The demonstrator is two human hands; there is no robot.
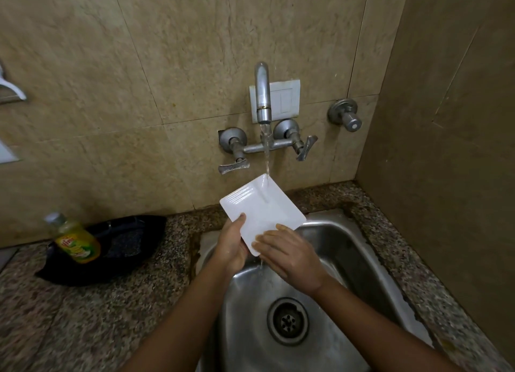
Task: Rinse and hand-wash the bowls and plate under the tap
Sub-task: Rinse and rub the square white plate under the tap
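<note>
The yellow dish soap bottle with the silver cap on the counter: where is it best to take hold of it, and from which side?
Probably grip the yellow dish soap bottle around its narrower upper body just below the silver cap. Come from the right, the sink side: it leans against the dark pan behind it, so that side is free.

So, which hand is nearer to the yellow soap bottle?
The left hand. It holds the plate's left edge, on the side toward the soap bottle. The right hand rests on the plate's near right corner, farther away.
</note>
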